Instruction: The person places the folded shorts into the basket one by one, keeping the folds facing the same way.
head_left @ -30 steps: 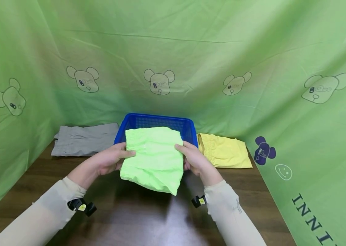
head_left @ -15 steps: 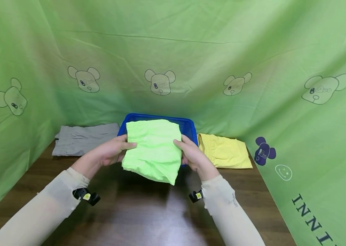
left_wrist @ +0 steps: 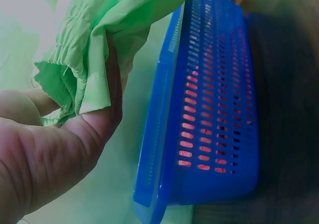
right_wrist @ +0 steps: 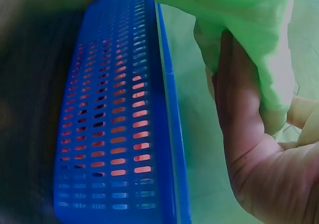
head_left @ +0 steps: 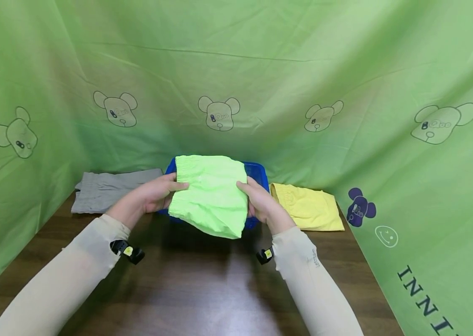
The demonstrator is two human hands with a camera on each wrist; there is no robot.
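Observation:
A folded bright-green garment with a gathered elastic edge point(head_left: 211, 193) is held up between both hands, over the blue plastic basket point(head_left: 257, 175). At its left side the left hand point(head_left: 158, 192) grips it, thumb on top and fingers underneath. The right hand point(head_left: 261, 200) pinches the opposite side in the same way. In both wrist views the garment point(left_wrist: 75, 69) hangs above the rim of the slotted basket point(right_wrist: 114, 109). Something pinkish-red shows through the basket's slots. From the head view most of the basket's inside is hidden behind the garment.
Left of the basket lies a folded grey garment point(head_left: 112, 189) with a gathered edge. On the right is a folded yellow garment point(head_left: 309, 205). All stand on a dark wooden table point(head_left: 203, 289), with a green printed curtain point(head_left: 261, 60) behind and at both sides.
Both hands have carried the green garment forward, away from the body, so it now covers more of the basket. The grip on it stays the same; the grey and yellow garments have not moved.

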